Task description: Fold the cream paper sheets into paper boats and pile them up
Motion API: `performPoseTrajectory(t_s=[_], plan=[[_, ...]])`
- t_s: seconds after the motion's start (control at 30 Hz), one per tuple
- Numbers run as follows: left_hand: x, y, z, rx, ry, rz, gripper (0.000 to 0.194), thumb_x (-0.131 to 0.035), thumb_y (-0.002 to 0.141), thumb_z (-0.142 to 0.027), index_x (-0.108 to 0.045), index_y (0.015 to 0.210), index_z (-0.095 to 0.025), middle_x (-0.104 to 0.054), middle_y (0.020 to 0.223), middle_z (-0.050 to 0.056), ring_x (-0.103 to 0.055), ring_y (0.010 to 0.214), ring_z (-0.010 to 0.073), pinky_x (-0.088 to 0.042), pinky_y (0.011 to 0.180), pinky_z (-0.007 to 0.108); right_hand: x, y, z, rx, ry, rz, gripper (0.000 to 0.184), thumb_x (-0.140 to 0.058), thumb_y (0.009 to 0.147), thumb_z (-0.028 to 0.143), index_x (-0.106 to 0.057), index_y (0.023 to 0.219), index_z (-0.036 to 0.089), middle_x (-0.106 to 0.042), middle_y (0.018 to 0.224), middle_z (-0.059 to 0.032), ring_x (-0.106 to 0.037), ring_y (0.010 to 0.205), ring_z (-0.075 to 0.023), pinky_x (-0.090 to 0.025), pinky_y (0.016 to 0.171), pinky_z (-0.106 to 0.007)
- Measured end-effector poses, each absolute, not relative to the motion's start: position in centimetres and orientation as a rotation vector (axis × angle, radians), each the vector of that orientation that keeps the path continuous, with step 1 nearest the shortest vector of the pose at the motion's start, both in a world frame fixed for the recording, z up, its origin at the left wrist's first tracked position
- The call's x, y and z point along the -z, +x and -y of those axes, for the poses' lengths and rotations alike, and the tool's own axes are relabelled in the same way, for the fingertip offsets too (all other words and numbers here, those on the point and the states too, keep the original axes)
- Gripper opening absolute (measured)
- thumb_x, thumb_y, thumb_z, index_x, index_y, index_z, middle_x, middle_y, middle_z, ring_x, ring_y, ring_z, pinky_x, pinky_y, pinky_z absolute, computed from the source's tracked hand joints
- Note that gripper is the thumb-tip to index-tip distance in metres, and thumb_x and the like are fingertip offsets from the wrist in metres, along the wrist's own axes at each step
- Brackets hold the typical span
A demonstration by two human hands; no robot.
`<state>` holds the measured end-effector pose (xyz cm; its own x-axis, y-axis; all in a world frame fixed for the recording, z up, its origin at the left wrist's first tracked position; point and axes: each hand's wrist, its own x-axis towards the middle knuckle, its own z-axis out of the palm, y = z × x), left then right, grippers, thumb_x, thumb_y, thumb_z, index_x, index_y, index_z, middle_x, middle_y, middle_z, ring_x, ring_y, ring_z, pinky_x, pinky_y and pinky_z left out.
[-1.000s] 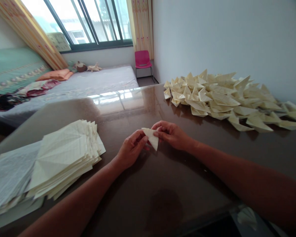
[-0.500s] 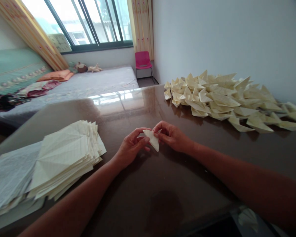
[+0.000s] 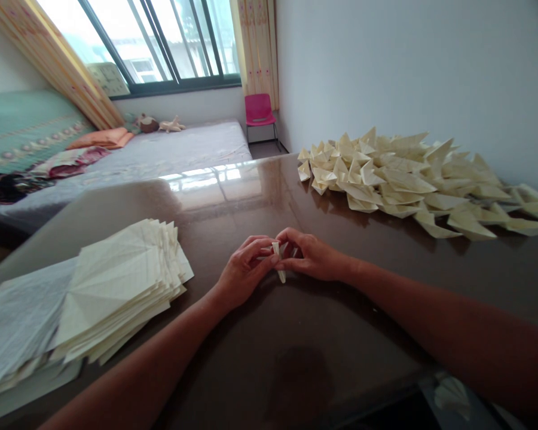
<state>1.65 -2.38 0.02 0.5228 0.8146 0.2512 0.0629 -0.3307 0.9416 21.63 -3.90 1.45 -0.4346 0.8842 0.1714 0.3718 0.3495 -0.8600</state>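
Between my two hands, just above the dark glossy table point(image 3: 233, 358), is a small folded piece of cream paper point(image 3: 281, 276). It stands nearly edge-on, so only a narrow strip of it shows. My left hand point(image 3: 246, 269) pinches it from the left with thumb and fingers. From the other side my right hand point(image 3: 307, 255) grips it, thumb and forefinger meeting the paper near the left fingertips. The fingers hide much of the folded paper.
A stack of creased cream sheets point(image 3: 116, 280) lies at the left, beside greyish printed paper point(image 3: 18, 316). Many folded paper boats point(image 3: 403, 179) are heaped at the right against the wall. Behind the table are a bed point(image 3: 197, 140) and a pink chair point(image 3: 259, 109).
The folded paper has turned from showing its broad pointed face to nearly edge-on. Both hands have drawn closer together and slightly lower, still holding it.
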Motion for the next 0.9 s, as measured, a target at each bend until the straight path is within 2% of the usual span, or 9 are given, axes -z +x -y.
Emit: performPoseTrajectory(t_s=[0.17, 0.33, 0.47, 0.57, 0.73, 0.9], plan=[[0.0, 1.7, 2.5, -0.962, 1.93, -0.776, 0.022, -0.057, 0.088, -0.028, -0.06, 0.108, -0.019, -0.051, 0.111, 0.007, -0.064, 0.091, 0.0144, -0.056, 0.076, 0.024, -1.7, 21.7, 3.9, -1.046, -1.041, 2.01, 0.029, -0.061, 0.083, 0.031, -0.053, 0.108, 0.019, -0.064, 0.089, -0.0015, -0.061, 0.079, -0.0143, -0.049, 0.071, -0.026], [0.1, 2.0, 3.3, -0.917, 2.303, -0.918, 0.027, -0.053, 0.086, -0.02, -0.052, 0.113, -0.022, -0.05, 0.114, 0.005, -0.062, 0.08, 0.0106, -0.055, 0.072, 0.024, -1.0, 20.5, 4.5, -0.727, -1.119, 2.03, 0.028, -0.057, 0.079, 0.017, -0.05, 0.106, 0.018, -0.059, 0.098, -0.0046, -0.057, 0.077, -0.0132, -0.046, 0.072, -0.027], [-0.3, 2.3, 3.8, -0.815, 2.537, -1.078, 0.032, -0.05, 0.084, -0.016, -0.048, 0.115, -0.024, -0.052, 0.114, 0.004, -0.061, 0.084, 0.0142, -0.052, 0.078, 0.03, -0.3, 19.9, 4.7, -0.571, -1.164, 2.06, 0.022, -0.054, 0.078, 0.013, -0.049, 0.099, 0.018, -0.055, 0.092, -0.0036, -0.053, 0.077, -0.0147, -0.044, 0.071, -0.027], [-0.5, 2.4, 3.7, -0.814, 2.556, -1.164, 0.03, -0.052, 0.083, -0.018, -0.047, 0.112, -0.024, -0.052, 0.114, 0.004, -0.059, 0.088, 0.0163, -0.051, 0.079, 0.032, -0.2, 19.9, 4.6, -0.524, -1.142, 2.079, 0.025, -0.051, 0.077, 0.008, -0.048, 0.1, 0.019, -0.054, 0.093, -0.0038, -0.053, 0.082, -0.0161, -0.043, 0.074, -0.027], [-0.1, 2.4, 3.4, -0.819, 2.349, -1.17, 0.022, -0.053, 0.08, -0.015, -0.045, 0.099, -0.022, -0.052, 0.09, -0.001, -0.054, 0.068, 0.0111, -0.047, 0.065, 0.025, -0.5, 20.0, 4.7, -0.515, -1.143, 2.054, 0.031, -0.053, 0.075, 0.007, -0.045, 0.103, 0.019, -0.052, 0.095, -0.0029, -0.051, 0.078, -0.0143, -0.042, 0.071, -0.025], [0.3, 2.4, 2.9, -0.834, 2.296, -1.173, 0.016, -0.051, 0.08, -0.014, -0.044, 0.092, -0.022, -0.05, 0.086, -0.002, -0.052, 0.071, 0.0122, -0.044, 0.065, 0.025, -0.5, 19.6, 4.8, -0.483, -1.141, 2.092, 0.027, -0.053, 0.077, 0.009, -0.047, 0.102, 0.019, -0.053, 0.096, -0.0036, -0.051, 0.08, -0.0151, -0.041, 0.073, -0.026]])
